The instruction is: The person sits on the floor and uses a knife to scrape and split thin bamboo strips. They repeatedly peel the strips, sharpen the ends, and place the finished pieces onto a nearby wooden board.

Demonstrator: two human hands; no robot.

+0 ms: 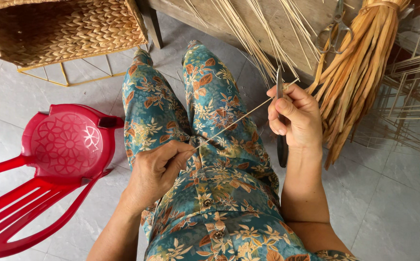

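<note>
I am seated, my lap covered by a teal garment with orange leaf print (210, 145). My left hand (157, 171) pinches the near end of a thin pale reed strip (234, 122) over my lap. That strip runs up and right to my right hand (294, 116), which grips a dark-handled knife (281, 142), its blade pointing up against the strip.
A red plastic chair (50, 164) lies tipped at my left. A woven basket on a wire frame (65, 29) stands at the upper left. Loose reed strips (248, 34), scissors (336, 29) and a bundle of tan dried leaves (355, 77) lean ahead; wire frames (408, 96) lie right.
</note>
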